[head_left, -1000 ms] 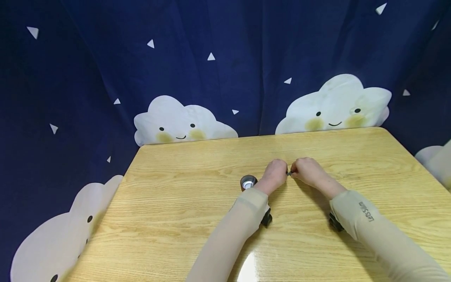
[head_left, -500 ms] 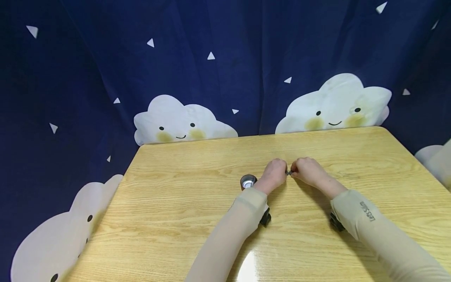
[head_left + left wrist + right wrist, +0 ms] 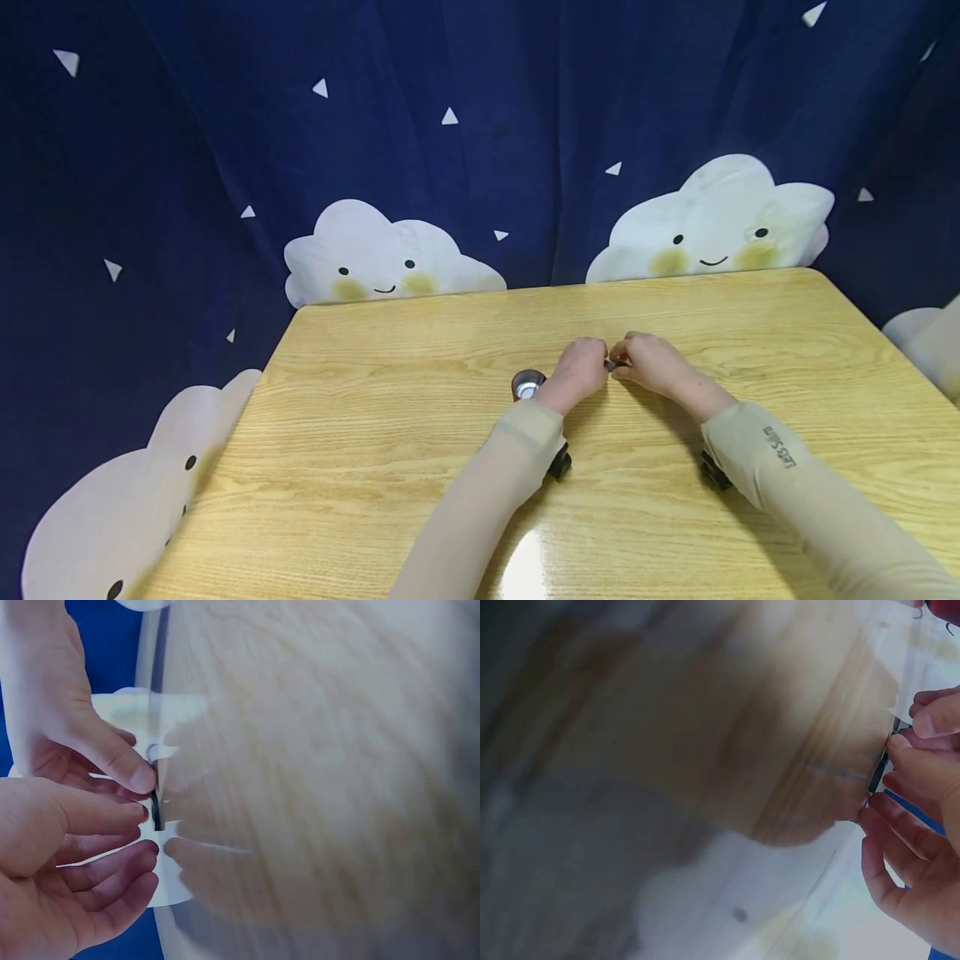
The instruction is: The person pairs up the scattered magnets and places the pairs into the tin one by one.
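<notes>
Both hands meet over the far middle of the table in the head view, with a short, thin dark stick-like piece between them. My left hand pinches its left end with its fingertips. My right hand grips the other end between thumb and fingers. In the left wrist view, the right thumb presses on the dark piece, and the left fingertips lie right at its lower part. Right fingers curl loosely near it in the right wrist view. What the piece is, I cannot tell.
A dark round container with a shiny metallic inside stands left of the left wrist. The wooden table reaches back to a dark blue curtain printed with clouds. Small black devices sit under both wrists.
Both hands have shifted slightly left. The right hand's fingers have spread a little and moved closer to the left hand along the dark piece. The container stays in place.
</notes>
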`<state>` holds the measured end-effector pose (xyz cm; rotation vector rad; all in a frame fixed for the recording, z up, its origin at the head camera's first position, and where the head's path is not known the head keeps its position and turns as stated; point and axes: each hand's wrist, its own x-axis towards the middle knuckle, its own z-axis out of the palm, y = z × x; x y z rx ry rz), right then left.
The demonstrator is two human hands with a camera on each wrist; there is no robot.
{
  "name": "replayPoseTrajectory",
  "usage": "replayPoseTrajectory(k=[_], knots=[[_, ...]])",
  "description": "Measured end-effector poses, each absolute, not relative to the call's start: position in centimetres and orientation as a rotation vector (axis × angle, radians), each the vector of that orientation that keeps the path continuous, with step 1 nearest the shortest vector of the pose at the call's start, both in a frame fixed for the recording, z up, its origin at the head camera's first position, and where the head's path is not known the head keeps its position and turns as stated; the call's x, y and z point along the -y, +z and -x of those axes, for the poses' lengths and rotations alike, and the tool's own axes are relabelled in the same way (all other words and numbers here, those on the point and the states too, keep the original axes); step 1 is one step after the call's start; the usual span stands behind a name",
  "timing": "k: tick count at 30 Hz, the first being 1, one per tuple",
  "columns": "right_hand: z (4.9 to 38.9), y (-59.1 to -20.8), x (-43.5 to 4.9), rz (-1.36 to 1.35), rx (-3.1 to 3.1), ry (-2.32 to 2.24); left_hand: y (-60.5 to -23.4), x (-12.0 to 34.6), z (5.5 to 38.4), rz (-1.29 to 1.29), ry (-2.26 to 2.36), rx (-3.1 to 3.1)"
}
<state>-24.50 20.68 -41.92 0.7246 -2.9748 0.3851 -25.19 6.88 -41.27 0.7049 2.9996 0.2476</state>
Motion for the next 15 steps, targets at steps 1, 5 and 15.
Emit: replayPoseTrajectory(k=[1, 5, 15], knots=[[24.5, -41.9, -20.6, -0.730, 2.976, 0.387, -41.2, -6.8, 25.2, -0.706, 0.256, -2.994], [24.5, -41.8, -20.4, -0.746, 2.980, 0.385, -40.7, -6.5, 25.1, -0.709, 0.314, -2.985], [24.5, -41.8, -20.2, -0.748, 2.984, 0.375, -39.7, -5.2, 24.8, -0.664, 0.381, -2.971]])
